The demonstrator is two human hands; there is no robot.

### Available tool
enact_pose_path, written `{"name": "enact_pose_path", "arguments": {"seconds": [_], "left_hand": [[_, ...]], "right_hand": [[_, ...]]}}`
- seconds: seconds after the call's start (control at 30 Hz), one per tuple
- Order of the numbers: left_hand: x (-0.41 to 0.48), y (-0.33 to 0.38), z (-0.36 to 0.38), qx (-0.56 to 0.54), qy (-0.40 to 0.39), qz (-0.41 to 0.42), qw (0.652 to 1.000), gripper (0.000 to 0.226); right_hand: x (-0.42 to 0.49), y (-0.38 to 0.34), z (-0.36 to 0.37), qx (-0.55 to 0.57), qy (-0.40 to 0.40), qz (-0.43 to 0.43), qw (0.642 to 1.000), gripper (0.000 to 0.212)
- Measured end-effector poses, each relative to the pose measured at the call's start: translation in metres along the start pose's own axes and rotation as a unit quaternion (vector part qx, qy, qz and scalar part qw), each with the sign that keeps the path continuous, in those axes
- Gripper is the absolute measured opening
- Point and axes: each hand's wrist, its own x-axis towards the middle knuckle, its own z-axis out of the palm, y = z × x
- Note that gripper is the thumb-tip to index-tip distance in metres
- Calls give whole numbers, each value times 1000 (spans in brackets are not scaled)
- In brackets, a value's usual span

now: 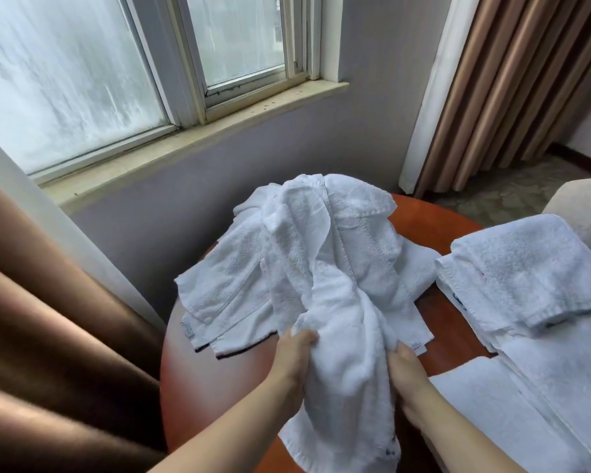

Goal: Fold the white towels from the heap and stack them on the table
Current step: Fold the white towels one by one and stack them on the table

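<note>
Left hand (292,356), right hand (406,377) both grip bunched white towel (348,387), one on each side. Towel's long axis runs far-near, from heap (239,278) over near table (219,387) edge. Folded stack (526,268) lies right.

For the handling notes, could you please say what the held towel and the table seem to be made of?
The held towel looks like white cotton terry: nubby looped pile, flat stitched hems. The table seems reddish-brown wood or veneer, glossy varnished, judging by its soft sheen.
</note>
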Motion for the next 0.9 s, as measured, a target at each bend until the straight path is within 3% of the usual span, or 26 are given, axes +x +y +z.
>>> {"name": "enact_pose_path", "arguments": {"seconds": [0.07, 0.17, 0.23, 0.3, 0.37, 0.4, 0.47, 0.53, 0.57, 0.7, 0.8, 0.9], "left_hand": [[7, 0, -9, 52, 94, 53, 993, 16], [19, 3, -31, 100, 214, 84, 968, 12], [29, 5, -48, 110, 267, 66, 955, 20], [37, 8, -61, 92, 282, 22, 955, 33], [39, 11, -68, 59, 250, -27, 966, 42], [38, 13, -70, 50, 213, -49, 975, 44], [31, 15, -74, 63, 110, -92, 988, 37], [23, 13, -81, 128, -8, -119, 985, 28], [21, 11, -86, 167, -57, -124, 976, 35], [23, 2, -100, 319, -137, -122, 930, 67], [20, 0, -103, 356, -150, -85, 918, 52], [8, 5, -94, 331, -155, -68, 928, 42]], "right_hand": [[7, -2, -7, -161, 119, -61, 978, 20], [12, -14, -20, -217, 211, -116, 946, 16], [19, -21, -32, -250, 241, -123, 929, 18], [26, -27, -43, -258, 201, -86, 941, 22], [25, -34, -51, -179, 57, 10, 982, 27], [23, -36, -56, -151, -33, 67, 986, 31], [20, -34, -63, -140, -184, 121, 965, 44], [21, -28, -67, -149, -278, 126, 941, 52], [20, -26, -67, -173, -299, 122, 930, 50], [14, -25, -60, -332, -295, 87, 892, 21], [10, -34, -60, -346, -261, 57, 900, 32], [4, -45, -51, -311, -180, -17, 933, 19]]}}
